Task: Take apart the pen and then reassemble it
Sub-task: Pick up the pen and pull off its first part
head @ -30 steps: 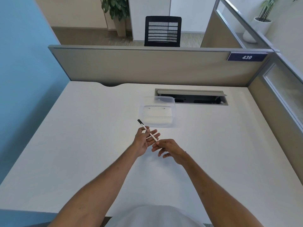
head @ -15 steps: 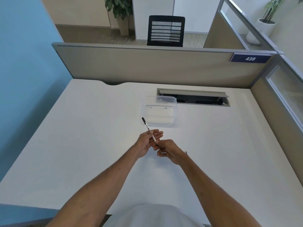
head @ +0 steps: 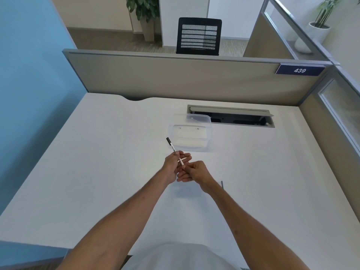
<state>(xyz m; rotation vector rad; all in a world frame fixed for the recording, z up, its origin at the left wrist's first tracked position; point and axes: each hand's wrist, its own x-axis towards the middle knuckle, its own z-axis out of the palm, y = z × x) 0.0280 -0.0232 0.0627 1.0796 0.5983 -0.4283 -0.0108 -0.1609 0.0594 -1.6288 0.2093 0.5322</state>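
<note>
A thin white pen (head: 171, 146) with a black far end points up and to the left above the white desk (head: 97, 162). My left hand (head: 172, 165) grips its middle between thumb and fingers. My right hand (head: 195, 171) pinches the pen's near end, which its fingers hide. A thin dark rod-like piece (head: 222, 184) lies on the desk just right of my right wrist.
A clear plastic container (head: 191, 131) stands just beyond the hands. Behind it an open cable slot (head: 233, 117) is cut into the desk. A beige partition (head: 175, 78) closes the far edge and the right side.
My right hand has closed onto the pen's near end, joining my left. The pen has tilted a little more upright. The thin rod by my right wrist came into sight.
</note>
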